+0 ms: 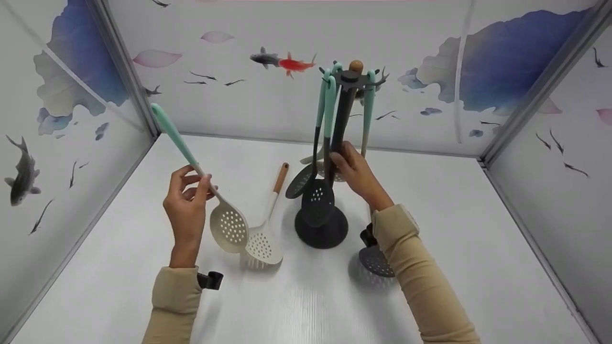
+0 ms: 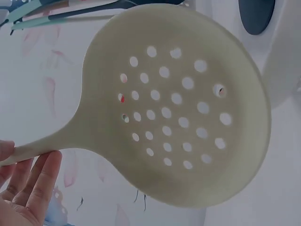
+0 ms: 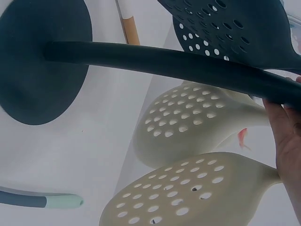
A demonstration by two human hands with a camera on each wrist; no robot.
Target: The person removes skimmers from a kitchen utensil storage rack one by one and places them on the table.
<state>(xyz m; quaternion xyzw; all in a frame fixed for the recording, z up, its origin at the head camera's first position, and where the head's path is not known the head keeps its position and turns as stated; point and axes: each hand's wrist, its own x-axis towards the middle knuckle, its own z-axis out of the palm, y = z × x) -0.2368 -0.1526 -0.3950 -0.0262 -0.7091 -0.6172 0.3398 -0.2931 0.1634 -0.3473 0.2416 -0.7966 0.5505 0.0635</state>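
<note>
My left hand point(image 1: 186, 205) pinches a cream skimmer point(image 1: 229, 227) near the middle of its handle, with the mint grip pointing up and away to the left. Its perforated bowl fills much of the left wrist view, held in the air above the table. My right hand point(image 1: 356, 174) grips the dark upright post of a utensil stand point(image 1: 343, 114). From the stand's top hang several mint-handled utensils, among them a black perforated spoon point(image 1: 318, 205) in front. Two cream perforated skimmers point(image 3: 181, 113) hang beside the post in the right wrist view. The stand's round base point(image 1: 322, 236) is on the table.
A cream slotted turner point(image 1: 265, 246) with a wooden-tipped handle lies on the white table point(image 1: 296, 306), behind the held skimmer. A dark perforated utensil point(image 1: 375, 262) lies at the right, partly hidden by my right sleeve. Printed panels point(image 1: 201, 110) enclose the back and sides.
</note>
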